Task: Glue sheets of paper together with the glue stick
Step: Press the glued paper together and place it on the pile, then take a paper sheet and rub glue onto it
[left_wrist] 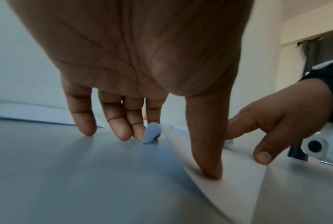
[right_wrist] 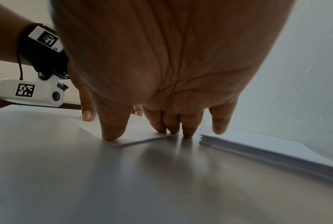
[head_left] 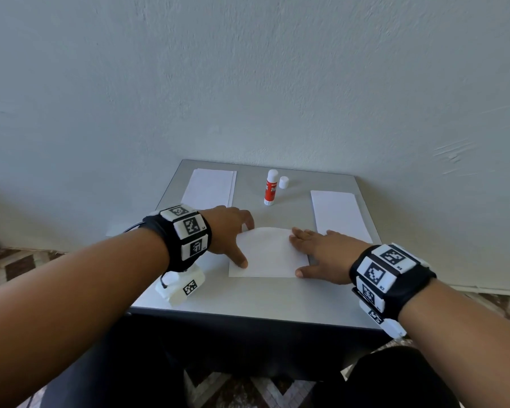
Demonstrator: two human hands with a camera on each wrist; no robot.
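Observation:
A white sheet of paper (head_left: 267,254) lies in the middle of the grey table (head_left: 248,298), its far edge arched. My left hand (head_left: 231,237) rests on its left side: the thumb (left_wrist: 207,166) presses the near left corner and the straight fingers touch down at the far left corner, where a bit of paper (left_wrist: 151,134) curls up against them. My right hand (head_left: 315,251) lies flat on the sheet's right edge, thumb (right_wrist: 112,128) on the near right corner. The red and white glue stick (head_left: 271,188) stands uncapped at the back, its white cap (head_left: 283,182) beside it.
One stack of white paper (head_left: 209,188) lies at the back left, another stack (head_left: 337,213) along the right side, close to my right fingers (right_wrist: 219,124). The table backs onto a pale wall. Patterned floor shows around it.

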